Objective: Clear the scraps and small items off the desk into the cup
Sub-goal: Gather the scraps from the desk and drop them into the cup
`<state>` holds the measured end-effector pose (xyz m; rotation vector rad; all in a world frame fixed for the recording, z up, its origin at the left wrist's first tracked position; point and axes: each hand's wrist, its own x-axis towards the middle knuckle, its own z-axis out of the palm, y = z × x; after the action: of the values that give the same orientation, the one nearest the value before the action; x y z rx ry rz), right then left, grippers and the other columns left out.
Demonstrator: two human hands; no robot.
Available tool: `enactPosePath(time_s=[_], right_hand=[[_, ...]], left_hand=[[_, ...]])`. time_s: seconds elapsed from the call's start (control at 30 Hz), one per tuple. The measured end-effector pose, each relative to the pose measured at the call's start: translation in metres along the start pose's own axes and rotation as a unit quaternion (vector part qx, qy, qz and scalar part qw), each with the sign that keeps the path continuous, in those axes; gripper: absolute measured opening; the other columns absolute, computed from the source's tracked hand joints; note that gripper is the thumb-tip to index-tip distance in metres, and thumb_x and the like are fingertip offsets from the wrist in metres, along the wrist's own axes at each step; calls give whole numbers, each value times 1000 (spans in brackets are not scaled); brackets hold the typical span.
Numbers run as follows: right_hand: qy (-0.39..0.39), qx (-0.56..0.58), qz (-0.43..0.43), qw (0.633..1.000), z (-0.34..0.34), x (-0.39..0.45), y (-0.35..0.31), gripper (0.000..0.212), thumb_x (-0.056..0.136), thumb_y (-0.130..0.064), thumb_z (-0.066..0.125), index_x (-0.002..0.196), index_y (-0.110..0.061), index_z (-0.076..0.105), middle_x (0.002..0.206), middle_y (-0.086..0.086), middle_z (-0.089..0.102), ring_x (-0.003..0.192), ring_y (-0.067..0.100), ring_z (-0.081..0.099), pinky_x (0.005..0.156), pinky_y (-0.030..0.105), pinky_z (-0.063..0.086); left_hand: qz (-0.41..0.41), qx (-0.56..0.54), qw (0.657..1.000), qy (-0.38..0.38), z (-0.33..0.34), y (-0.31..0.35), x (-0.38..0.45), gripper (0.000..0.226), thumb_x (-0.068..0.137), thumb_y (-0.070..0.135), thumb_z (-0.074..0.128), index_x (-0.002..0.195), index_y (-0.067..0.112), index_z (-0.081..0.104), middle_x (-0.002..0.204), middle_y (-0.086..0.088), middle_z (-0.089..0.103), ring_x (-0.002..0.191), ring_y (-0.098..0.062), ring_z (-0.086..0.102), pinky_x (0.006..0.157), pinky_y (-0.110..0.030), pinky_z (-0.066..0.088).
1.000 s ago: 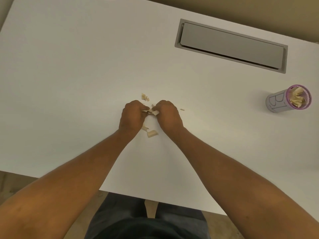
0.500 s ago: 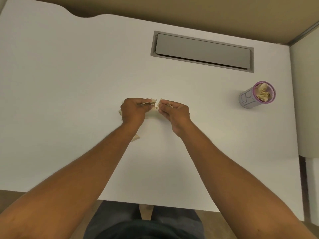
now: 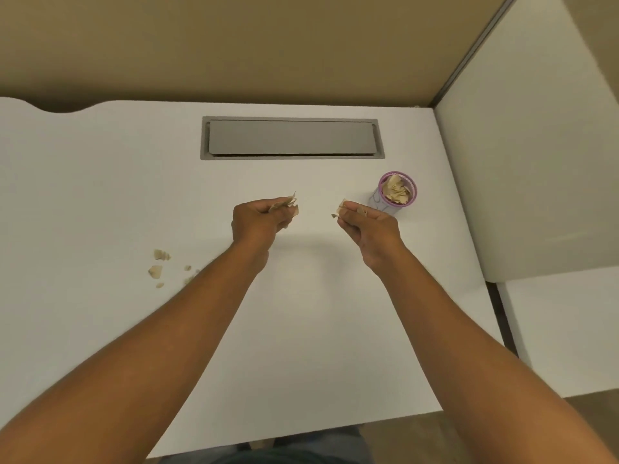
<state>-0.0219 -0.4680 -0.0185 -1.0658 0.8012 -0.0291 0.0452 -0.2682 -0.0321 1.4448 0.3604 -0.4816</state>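
Both hands are held out over a white counter (image 3: 100, 182), each closed around a small bunch of tan paper scraps. By the left hand (image 3: 259, 222) a cluster of scraps (image 3: 287, 203) is pinched between thumb and fingers, with torn edges sticking up past the fingertips. By the right hand (image 3: 366, 226) a smaller bunch of scraps (image 3: 342, 207) is gripped in the same way, just beside and to the left of the cup (image 3: 397, 193). The cup is seen standing upright on the counter, pale with a purple rim, and it is already filled near the top with crumpled tan paper (image 3: 397, 191). Well to the left of the cup, beyond the left forearm, several loose scraps (image 3: 160, 267) are left lying on the counter. Behind the cup and to its left, a long grey cable hatch (image 3: 291, 138) is set flush into the counter. To the right of the cup, a white partition panel (image 3: 536, 155) is seen.
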Motion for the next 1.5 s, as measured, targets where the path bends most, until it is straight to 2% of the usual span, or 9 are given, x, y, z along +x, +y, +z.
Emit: enactPosePath(time_s=[0.2, 0.37, 0.53, 0.77, 0.87, 1.03, 1.13, 1.27, 1.5], right_hand=[[115, -127, -79, 982, -57, 37, -54, 23, 75, -2, 85, 98, -2, 79, 95, 7, 76, 91, 22, 73, 85, 34, 63], [166, -400, -171, 885, -81, 78, -76, 11, 79, -17, 80, 87, -10, 82, 85, 8, 77, 82, 24, 71, 69, 30, 56], [134, -516, -170, 828, -87, 106, -82, 9, 77, -16, 79, 82, -9, 80, 71, 7, 71, 65, 24, 64, 51, 22, 41], [47, -550, -165, 818, -103, 108, -98, 26, 72, -28, 88, 90, -11, 80, 84, 6, 76, 75, 23, 65, 61, 26, 48], [23, -525, -129, 841, -111, 108, -103, 40, 66, -16, 90, 104, -16, 78, 102, 3, 77, 95, 21, 70, 76, 27, 53], [35, -492, -108, 863, -116, 106, -109, 40, 70, -2, 83, 106, -14, 70, 106, 0, 72, 97, 17, 68, 60, 20, 45], [69, -506, -148, 847, -112, 104, -104, 34, 73, 2, 78, 103, -13, 69, 101, 1, 71, 89, 17, 66, 56, 17, 43], [105, -529, -195, 819, -102, 109, -88, 20, 75, 4, 70, 90, -9, 76, 93, 7, 74, 81, 23, 68, 69, 28, 57], [116, -606, -204, 760, -102, 121, -68, 19, 86, -10, 68, 97, -15, 82, 96, 9, 77, 87, 26, 69, 78, 30, 57]], left_hand=[[-12, 8, 997, -74, 95, 15, 4, 24, 82, 1, 84, 105, 1, 80, 103, -13, 80, 76, -19, 72, 93, -34, 63], [-11, 65, 993, -99, 168, 17, 26, 25, 77, 1, 88, 101, 3, 82, 102, -13, 80, 82, -26, 75, 86, -37, 65], [-23, 149, 985, -83, 220, 12, 57, 21, 74, -2, 89, 92, 7, 82, 100, -11, 79, 90, -30, 78, 81, -40, 67], [3, 238, 965, -107, 246, 12, 76, 25, 74, 11, 92, 97, 9, 81, 96, -8, 80, 80, -24, 80, 78, -40, 67], [3, 267, 957, -108, 247, 12, 79, 12, 79, 15, 88, 90, 13, 83, 96, -4, 79, 88, -25, 78, 82, -42, 66], [13, 302, 949, -91, 237, 13, 83, 13, 84, 14, 73, 91, 11, 82, 99, -8, 78, 94, -28, 76, 85, -51, 65], [73, 351, 928, -103, 229, 11, 81, 19, 87, 7, 75, 104, 13, 82, 109, -6, 77, 101, -25, 73, 89, -44, 64], [153, 403, 896, -104, 229, 3, 76, 28, 81, 2, 81, 106, 14, 80, 107, -4, 76, 96, -20, 70, 84, -33, 59], [234, 456, 851, -117, 233, -10, 79, 20, 88, 2, 73, 104, 12, 80, 100, -9, 77, 92, -24, 71, 89, -34, 60]])
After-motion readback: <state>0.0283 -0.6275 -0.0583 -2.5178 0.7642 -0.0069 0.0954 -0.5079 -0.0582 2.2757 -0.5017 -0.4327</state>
